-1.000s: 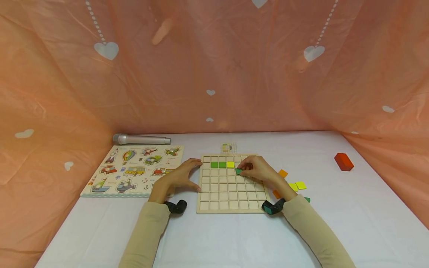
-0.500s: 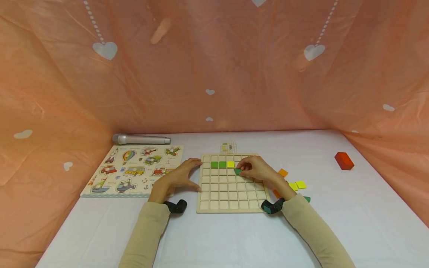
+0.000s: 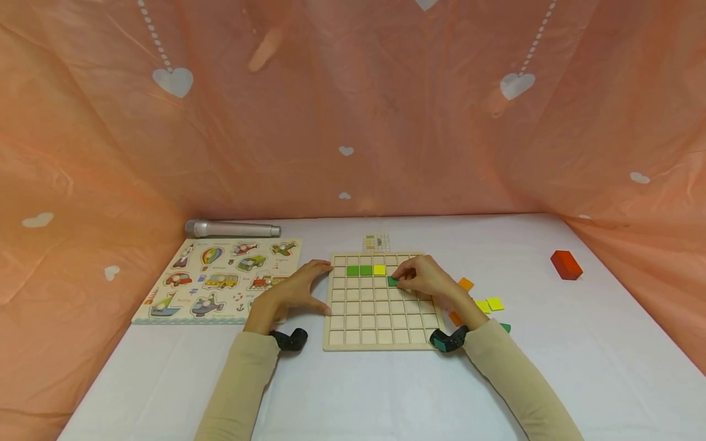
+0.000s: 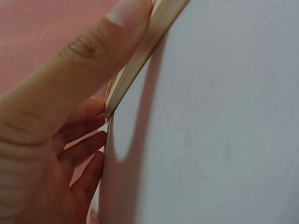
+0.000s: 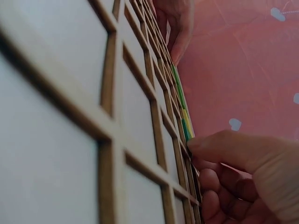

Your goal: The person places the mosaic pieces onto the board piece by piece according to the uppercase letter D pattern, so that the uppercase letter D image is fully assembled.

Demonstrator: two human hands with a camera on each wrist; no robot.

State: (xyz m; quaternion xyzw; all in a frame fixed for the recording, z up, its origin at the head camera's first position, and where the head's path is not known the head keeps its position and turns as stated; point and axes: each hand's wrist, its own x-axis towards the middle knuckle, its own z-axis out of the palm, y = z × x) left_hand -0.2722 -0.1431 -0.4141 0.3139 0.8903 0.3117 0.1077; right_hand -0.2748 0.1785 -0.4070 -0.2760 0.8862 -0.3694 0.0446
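A wooden grid board (image 3: 368, 321) lies on the white table. My left hand (image 3: 298, 288) rests against its left edge, thumb and fingers spread apart; in the left wrist view the thumb (image 4: 93, 60) presses the board's side. My right hand (image 3: 421, 275) pinches a dark green square tile (image 3: 392, 282) between thumb and fingers over the third row of cells. Just above it, in the second row, sit two lighter green tiles (image 3: 360, 271) and a yellow tile (image 3: 379, 270). The right wrist view shows the dark green tile's edge (image 5: 186, 130) at the thumb tip.
Loose orange (image 3: 466, 284), yellow (image 3: 495, 304) and green tiles lie right of the board, partly under the right forearm. A small pattern card (image 3: 377, 242) lies behind the board. At left are a vehicle puzzle (image 3: 220, 294) and a microphone (image 3: 234, 229). A red block (image 3: 566, 265) stands far right.
The dark green tile tilted and shifted slightly left, then came back flatter and a little right, still in my right fingers. My left hand stayed at the board's edge.
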